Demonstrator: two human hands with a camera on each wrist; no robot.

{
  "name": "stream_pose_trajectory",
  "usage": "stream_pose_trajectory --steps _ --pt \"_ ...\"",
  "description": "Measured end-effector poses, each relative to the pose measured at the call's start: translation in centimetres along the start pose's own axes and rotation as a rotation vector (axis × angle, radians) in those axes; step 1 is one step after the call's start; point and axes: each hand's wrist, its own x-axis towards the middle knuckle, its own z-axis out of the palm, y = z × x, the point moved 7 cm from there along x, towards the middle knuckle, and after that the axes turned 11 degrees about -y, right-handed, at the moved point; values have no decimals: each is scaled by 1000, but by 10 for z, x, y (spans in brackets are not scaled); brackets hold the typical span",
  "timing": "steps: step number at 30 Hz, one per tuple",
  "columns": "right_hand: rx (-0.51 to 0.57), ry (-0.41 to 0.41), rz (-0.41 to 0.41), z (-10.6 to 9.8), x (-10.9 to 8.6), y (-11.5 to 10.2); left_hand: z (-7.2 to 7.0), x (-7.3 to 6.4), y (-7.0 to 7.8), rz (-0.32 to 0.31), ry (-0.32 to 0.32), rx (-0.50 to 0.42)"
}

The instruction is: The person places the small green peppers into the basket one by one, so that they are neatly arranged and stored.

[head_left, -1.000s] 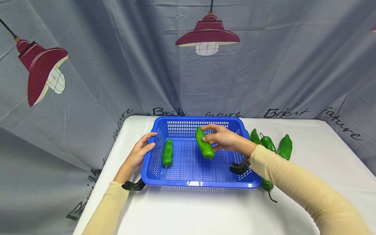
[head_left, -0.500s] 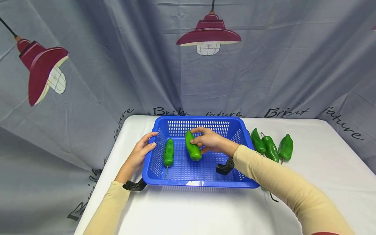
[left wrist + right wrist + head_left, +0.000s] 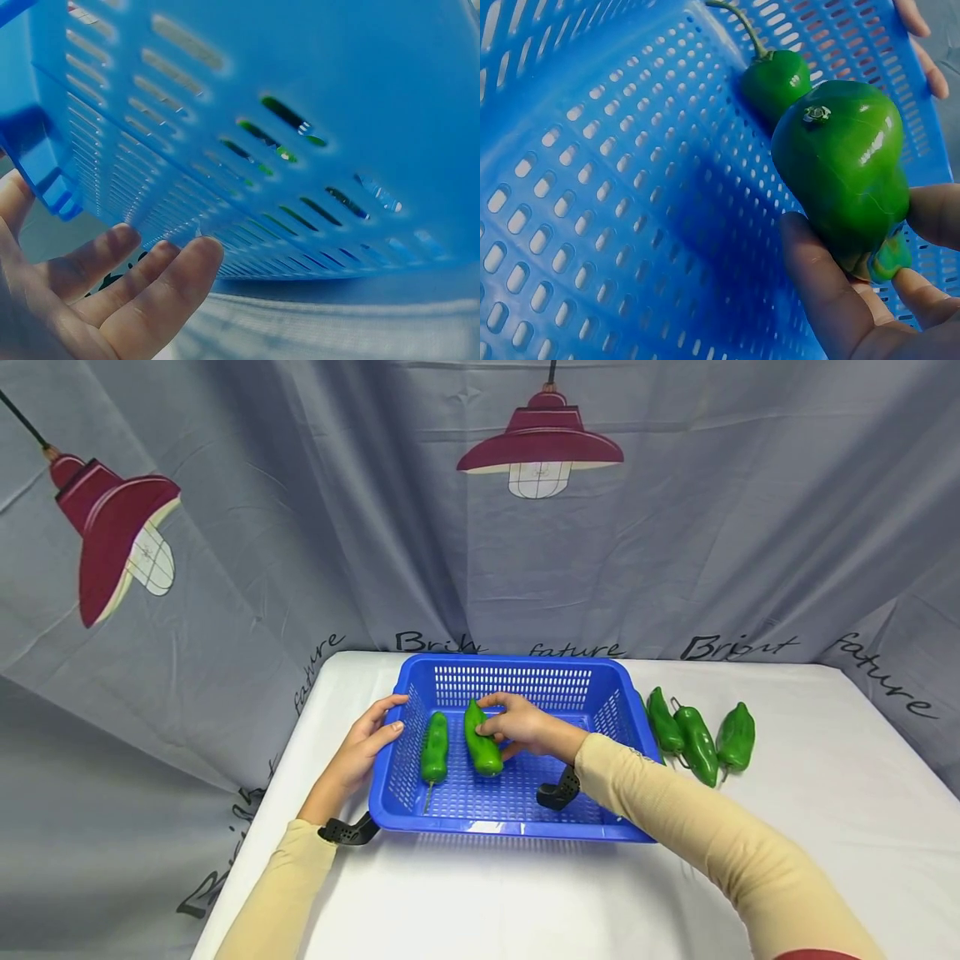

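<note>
A blue perforated plastic basket stands on the white table. Inside it, my right hand pinches a long green pepper between thumb and fingers, close over the basket floor. In the right wrist view this pepper shows its blunt, stemless end towards the camera. Left of it lies a second green pepper with a thin stem pointing to the near side. My left hand is at the basket's left side, fingertips at the rim. The left wrist view shows its relaxed fingers along the slotted outer wall.
Right of the basket, several green peppers lie on the table: one by the wall, a shiny one beside it, another further right. A grey curtain printed with red lamps hangs behind the table.
My right hand has carried its pepper left and down towards the basket floor, beside the other pepper. The left hand stays at the rim. The view has shifted slightly.
</note>
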Motion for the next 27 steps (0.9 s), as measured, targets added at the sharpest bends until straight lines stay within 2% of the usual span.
stream_pose_trajectory --steps 10,27 --pt "11 28 24 2 9 10 1 0 0 6 -5 -24" --pt "16 44 23 9 20 9 0 0 0 -10 -1 -13"
